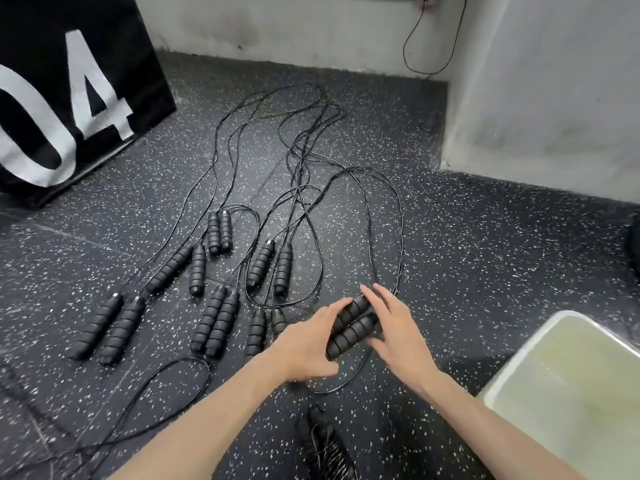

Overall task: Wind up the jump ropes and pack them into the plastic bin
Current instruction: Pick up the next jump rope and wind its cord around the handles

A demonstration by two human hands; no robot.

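Several black jump ropes lie on the speckled floor, their ribbed foam handles in pairs, such as the pair (270, 268) in the middle, with thin cords (301, 161) tangled beyond them. My left hand (308, 344) and my right hand (398, 334) close from both sides on one pair of handles (351, 327) lying side by side. Both hands touch the handles with fingers spread; the pair still seems to rest on the floor. The clear plastic bin (512, 386) stands at the lower right. A wound rope (325, 445) lies near my knees.
A black box with a white "04" (69, 98) stands at the back left. Grey concrete walls (536, 98) close the corner behind and to the right. A thin wire (412, 46) hangs down the back wall. A loose cord loops (166, 386) at the lower left.
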